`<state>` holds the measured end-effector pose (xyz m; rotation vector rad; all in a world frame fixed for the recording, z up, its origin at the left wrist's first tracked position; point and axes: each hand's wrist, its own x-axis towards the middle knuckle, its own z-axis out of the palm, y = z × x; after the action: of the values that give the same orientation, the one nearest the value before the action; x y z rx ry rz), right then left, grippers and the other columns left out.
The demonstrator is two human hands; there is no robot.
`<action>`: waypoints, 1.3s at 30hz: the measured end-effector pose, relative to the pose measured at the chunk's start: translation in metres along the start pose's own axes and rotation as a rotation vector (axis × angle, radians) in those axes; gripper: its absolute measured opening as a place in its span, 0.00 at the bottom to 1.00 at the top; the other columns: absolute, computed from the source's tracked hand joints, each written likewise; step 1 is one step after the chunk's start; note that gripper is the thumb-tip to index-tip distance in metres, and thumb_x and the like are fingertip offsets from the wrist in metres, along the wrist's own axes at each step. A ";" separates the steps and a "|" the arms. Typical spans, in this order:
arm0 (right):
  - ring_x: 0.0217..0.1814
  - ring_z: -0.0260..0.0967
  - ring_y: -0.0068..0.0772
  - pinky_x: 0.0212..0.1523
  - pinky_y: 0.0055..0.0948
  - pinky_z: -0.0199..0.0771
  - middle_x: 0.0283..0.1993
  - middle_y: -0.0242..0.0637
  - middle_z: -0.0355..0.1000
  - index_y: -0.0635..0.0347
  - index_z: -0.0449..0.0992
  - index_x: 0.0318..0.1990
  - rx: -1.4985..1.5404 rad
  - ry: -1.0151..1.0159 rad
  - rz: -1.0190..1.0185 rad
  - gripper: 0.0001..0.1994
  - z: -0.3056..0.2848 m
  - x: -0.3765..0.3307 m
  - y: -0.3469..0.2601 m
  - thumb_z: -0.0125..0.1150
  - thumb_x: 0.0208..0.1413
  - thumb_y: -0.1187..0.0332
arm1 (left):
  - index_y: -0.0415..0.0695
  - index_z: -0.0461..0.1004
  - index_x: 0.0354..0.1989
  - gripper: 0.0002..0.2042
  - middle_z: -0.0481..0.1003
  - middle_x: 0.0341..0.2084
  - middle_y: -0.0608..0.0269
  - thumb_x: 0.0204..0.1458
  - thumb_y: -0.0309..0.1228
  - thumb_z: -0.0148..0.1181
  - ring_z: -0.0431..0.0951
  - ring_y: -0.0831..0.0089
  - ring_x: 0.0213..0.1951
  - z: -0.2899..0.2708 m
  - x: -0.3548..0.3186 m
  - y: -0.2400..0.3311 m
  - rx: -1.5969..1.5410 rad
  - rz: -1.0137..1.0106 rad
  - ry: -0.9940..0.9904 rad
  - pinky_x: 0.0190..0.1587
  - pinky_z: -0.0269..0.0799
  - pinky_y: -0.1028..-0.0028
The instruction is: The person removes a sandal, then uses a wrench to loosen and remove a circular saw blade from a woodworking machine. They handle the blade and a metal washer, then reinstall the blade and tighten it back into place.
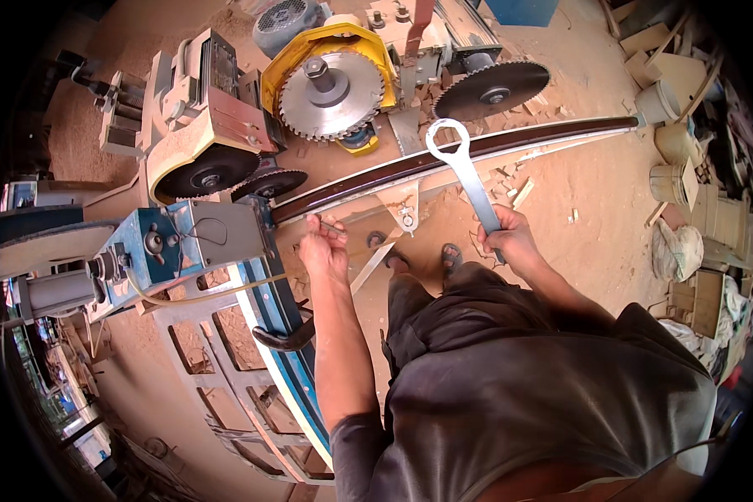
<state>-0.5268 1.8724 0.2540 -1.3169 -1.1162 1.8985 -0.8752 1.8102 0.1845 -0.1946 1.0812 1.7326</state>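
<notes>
Right of the round silver saw blade [336, 117], my right hand [511, 236] grips the likely heavy, stiff grey-metal ring wrench [467, 180] by its handle [480, 202]; left hand [322, 249], I can't tell.

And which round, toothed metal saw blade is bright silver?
The silver blade at the open yellow metal guard; the other round blades look dark.

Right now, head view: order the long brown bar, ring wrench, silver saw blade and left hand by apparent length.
1. Long brown bar
2. Ring wrench
3. Silver saw blade
4. Left hand
Apparent only; true sizes unsure.
</notes>
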 end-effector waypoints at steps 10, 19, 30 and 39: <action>0.22 0.67 0.26 0.26 0.23 0.66 0.26 0.38 0.74 0.67 0.75 0.44 -0.128 0.270 -0.041 0.22 0.026 0.000 -0.040 0.46 0.37 0.87 | 0.39 0.67 0.47 0.08 0.78 0.39 0.53 0.60 0.21 0.52 0.80 0.62 0.39 0.061 0.175 -0.043 -0.046 -0.071 0.221 0.44 0.80 0.68; 0.24 0.68 0.28 0.28 0.23 0.67 0.28 0.38 0.73 0.67 0.75 0.46 -0.223 0.125 0.030 0.23 0.077 0.053 -0.083 0.46 0.36 0.85 | 0.36 0.74 0.42 0.09 0.78 0.42 0.55 0.62 0.29 0.51 0.78 0.65 0.44 0.009 0.265 -0.074 1.335 0.370 0.049 0.49 0.75 0.68; 0.23 0.67 0.29 0.27 0.26 0.68 0.28 0.39 0.74 0.69 0.73 0.47 -0.361 -0.035 0.105 0.22 0.085 0.091 -0.102 0.48 0.39 0.83 | 0.38 0.70 0.40 0.04 0.75 0.38 0.56 0.59 0.19 0.55 0.78 0.67 0.39 0.018 0.326 -0.099 -0.681 0.147 0.365 0.40 0.80 0.71; 0.22 0.66 0.29 0.26 0.26 0.68 0.27 0.37 0.74 0.67 0.74 0.47 -0.448 -0.067 0.187 0.22 0.058 0.098 -0.091 0.50 0.39 0.81 | 0.39 0.71 0.42 0.08 0.76 0.38 0.56 0.55 0.19 0.60 0.78 0.66 0.36 0.048 0.335 -0.086 -0.595 0.205 0.401 0.39 0.79 0.68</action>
<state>-0.6164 1.9783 0.2980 -1.6549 -1.5666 1.9020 -0.9379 2.0768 -0.0322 -0.8568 0.8489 2.2302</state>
